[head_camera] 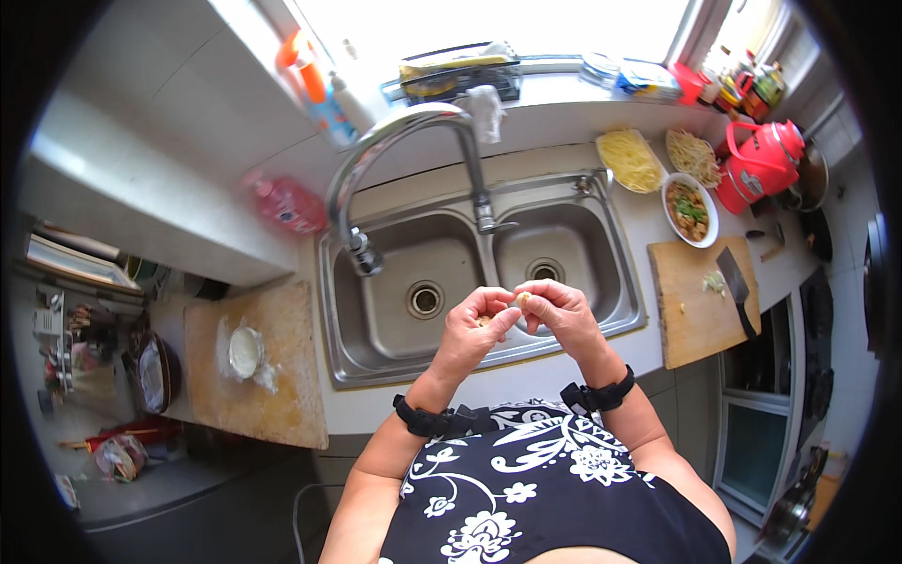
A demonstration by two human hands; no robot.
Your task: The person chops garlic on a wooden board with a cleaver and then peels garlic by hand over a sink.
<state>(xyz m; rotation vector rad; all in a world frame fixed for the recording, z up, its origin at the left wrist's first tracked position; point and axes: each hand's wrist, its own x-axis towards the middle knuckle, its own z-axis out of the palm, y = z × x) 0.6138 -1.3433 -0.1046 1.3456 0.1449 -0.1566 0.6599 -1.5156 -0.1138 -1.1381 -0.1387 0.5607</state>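
Observation:
Over the front edge of the double stainless steel sink (394, 366), my two hands meet at the fingertips. My right hand (557, 310) pinches a small pale piece of food (523, 299), perhaps a garlic clove; the left fingertips touch it or are just beside it. My left hand (476, 324) is curled around a small brownish piece (483, 321), partly hidden by the fingers. To the right, a cleaver (734, 278) and a little chopped pale food (714, 283) lie on a wooden cutting board (683, 342).
A chrome faucet (405, 116) arches over the sink. Left is a floured wooden board (246, 416) with a white bowl (245, 352). Back right are a bowl of food (690, 210), a plate of yellow shreds (629, 161), a plate of sprouts (693, 156) and a red thermos (761, 166).

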